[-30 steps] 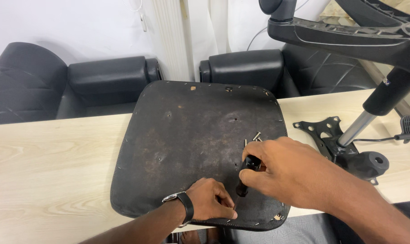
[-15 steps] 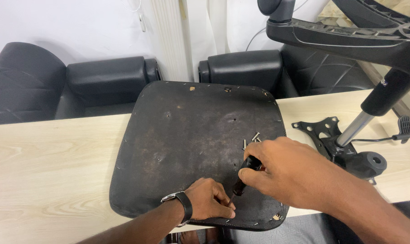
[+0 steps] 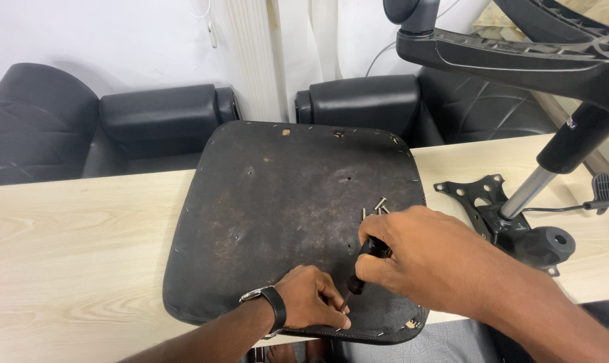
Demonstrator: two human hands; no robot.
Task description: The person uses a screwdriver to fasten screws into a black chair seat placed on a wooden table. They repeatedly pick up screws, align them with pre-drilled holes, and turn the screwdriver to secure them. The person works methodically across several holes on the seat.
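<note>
A black chair seat base (image 3: 277,202) lies upside down on the light wooden table (image 3: 69,249). My right hand (image 3: 418,252) grips a black-handled screwdriver (image 3: 361,269), whose tip points down at the seat's near edge. My left hand (image 3: 311,302), with a wristwatch on the wrist, rests on the seat beside the tip, fingers pinched around it. A few loose screws (image 3: 378,207) lie on the seat just above my right hand.
A black metal chair mechanism with gas cylinder (image 3: 526,222) lies on the table at the right, the chair's star base (image 3: 519,57) overhead. Black leather armchairs (image 3: 156,121) stand behind the table against the white wall.
My right hand has tilted the screwdriver and brought it down toward the seat's near edge. My left hand stays by the tip.
</note>
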